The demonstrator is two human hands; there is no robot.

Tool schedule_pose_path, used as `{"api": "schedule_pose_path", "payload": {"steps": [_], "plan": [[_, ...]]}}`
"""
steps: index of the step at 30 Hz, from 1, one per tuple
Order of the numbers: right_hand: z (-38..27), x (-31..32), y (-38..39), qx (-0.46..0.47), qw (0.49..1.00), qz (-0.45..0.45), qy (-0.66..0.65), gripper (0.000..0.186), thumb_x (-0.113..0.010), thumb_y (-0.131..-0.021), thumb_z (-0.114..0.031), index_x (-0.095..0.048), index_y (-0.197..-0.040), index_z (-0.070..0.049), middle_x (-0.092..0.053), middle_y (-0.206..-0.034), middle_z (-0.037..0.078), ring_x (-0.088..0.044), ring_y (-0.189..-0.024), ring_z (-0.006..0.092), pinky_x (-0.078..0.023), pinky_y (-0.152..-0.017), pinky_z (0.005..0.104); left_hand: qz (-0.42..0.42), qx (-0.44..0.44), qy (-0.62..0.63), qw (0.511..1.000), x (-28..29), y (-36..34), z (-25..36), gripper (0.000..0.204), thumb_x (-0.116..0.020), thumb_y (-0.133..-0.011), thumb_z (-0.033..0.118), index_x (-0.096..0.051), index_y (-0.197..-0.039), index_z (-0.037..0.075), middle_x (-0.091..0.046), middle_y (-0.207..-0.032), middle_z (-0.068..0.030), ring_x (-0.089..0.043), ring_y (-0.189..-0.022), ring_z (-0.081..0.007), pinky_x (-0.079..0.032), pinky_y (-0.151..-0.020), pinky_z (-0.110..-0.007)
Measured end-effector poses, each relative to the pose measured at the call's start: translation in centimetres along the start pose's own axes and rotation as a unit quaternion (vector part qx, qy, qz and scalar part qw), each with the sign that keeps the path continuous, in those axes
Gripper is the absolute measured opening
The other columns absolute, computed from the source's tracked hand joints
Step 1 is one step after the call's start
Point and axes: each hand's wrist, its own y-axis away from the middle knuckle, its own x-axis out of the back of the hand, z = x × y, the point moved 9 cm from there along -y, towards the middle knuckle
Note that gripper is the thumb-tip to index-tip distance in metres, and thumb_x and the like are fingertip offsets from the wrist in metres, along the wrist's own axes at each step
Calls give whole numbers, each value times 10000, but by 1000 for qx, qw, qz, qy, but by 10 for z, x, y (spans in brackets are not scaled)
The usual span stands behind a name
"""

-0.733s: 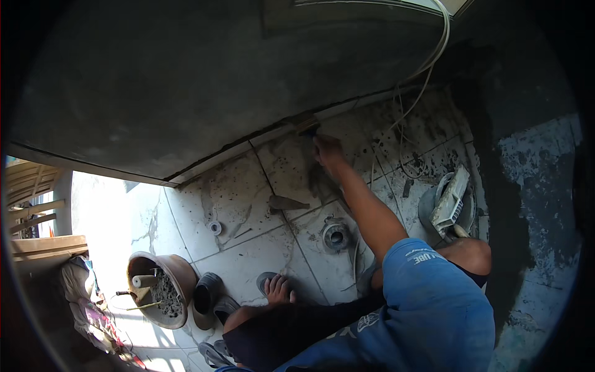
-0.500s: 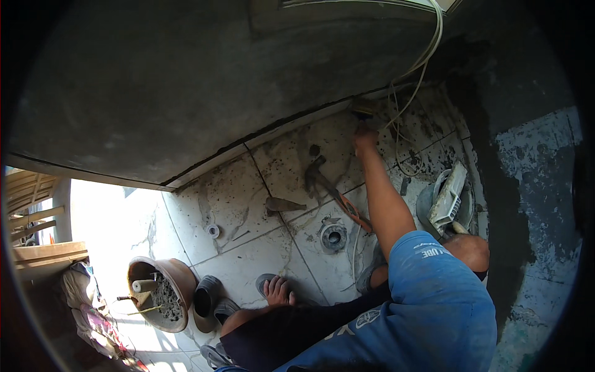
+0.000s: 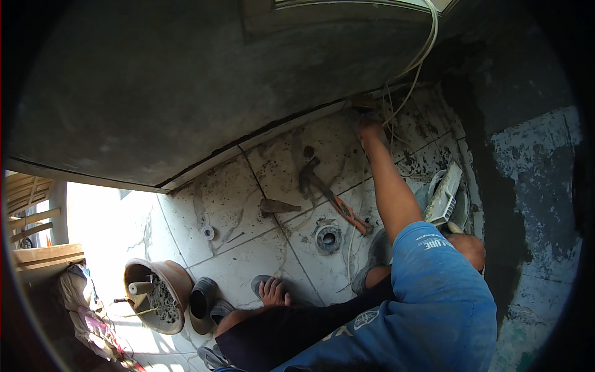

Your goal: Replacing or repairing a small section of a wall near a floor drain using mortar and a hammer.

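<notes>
My right arm, in a blue sleeve, stretches forward to the foot of the dark grey wall. My right hand (image 3: 370,129) is closed around a wide, flat, brush-like tool (image 3: 362,105) with a brownish edge. Shadow blurs its exact kind. The tool is at the pale tile strip (image 3: 304,121) where wall and floor meet. Left of my forearm lies a hammer (image 3: 325,191) with an orange-and-dark handle. Beside the hammer is a brown, pointed piece (image 3: 279,206). A thin pale cable (image 3: 427,46) hangs close to my right hand. My left hand does not show.
At the left stands a brown bucket (image 3: 178,282) of grey mortar with a wooden-handled trowel (image 3: 141,288) in it. Dark shoes (image 3: 203,297) are beside it. A round drain fitting (image 3: 328,239) and a white ring (image 3: 209,233) are on the tiles. A white plastic grate (image 3: 445,195) leans at the right.
The view has shifted a little. Against the floor, my right hand and its tool have moved slightly rightward along the wall's foot. The hammer and bucket stay in place.
</notes>
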Motion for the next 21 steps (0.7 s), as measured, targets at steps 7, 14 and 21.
{"api": "schedule_pose_path", "payload": {"steps": [7,14,21], "plan": [[15,-75,87,-46,944,-252,208,319,-565,-895,-324,-538,-667,-102,-493,-576,20,-437,-475,136,-323,-438,320,-2,-10,-17,1000,-2,-2,0,424,-538,-738,363,-603,-1041,73,-596,-1110,-92,-495,-1147,-295,-247,-1025,-499],[-10,17,-33,3,995,-36,88,173,-499,-919,-190,-582,-828,-68,-564,-688,56,-494,-532,149,-379,-482,317,-3,-2,8,1000,-2,0,-2,429,-561,-724,318,-587,-1066,61,-578,-1145,-106,-478,-1179,-300,-237,-1037,-529],[45,-86,51,9,918,-233,320,193,-488,-924,-211,-576,-841,-61,-552,-672,40,-486,-525,143,-359,-464,311,-2,-10,-10,1000,-1,-3,0,420,-537,-744,359,-598,-1040,68,-595,-1108,-108,-489,-1156,-303,-256,-1020,-504]]}}
